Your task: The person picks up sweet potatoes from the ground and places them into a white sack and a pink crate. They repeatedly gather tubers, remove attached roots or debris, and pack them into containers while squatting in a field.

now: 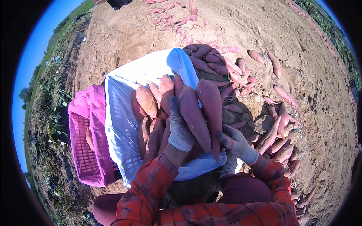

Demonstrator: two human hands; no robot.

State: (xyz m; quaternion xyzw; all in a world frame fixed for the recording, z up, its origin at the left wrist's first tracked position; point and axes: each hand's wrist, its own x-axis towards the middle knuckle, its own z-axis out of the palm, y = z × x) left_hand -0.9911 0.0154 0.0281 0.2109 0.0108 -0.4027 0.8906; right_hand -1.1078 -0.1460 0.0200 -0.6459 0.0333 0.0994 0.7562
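In a work glove, my left hand [181,128] is closed on a large sweet potato [194,117] above the crate. My right hand [236,141], also gloved, grips the lower part of a second sweet potato [210,108], which stands alongside the first. Both roots have purplish-red skin and point downward at their tapered ends. Below them is a crate with a white plastic liner [121,135]. Several sweet potatoes [147,100] lie in it, mostly on the far and middle side. My hands hide part of the crate's inside.
To the left stands a crate with a pink liner [97,135], one sweet potato [89,139] inside. A heap of sweet potatoes [215,60] lies beyond the white-lined crate, another pile [280,138] to the right. Loose roots [167,17] dot the bare soil [311,93]. Vines [48,135] edge the left.
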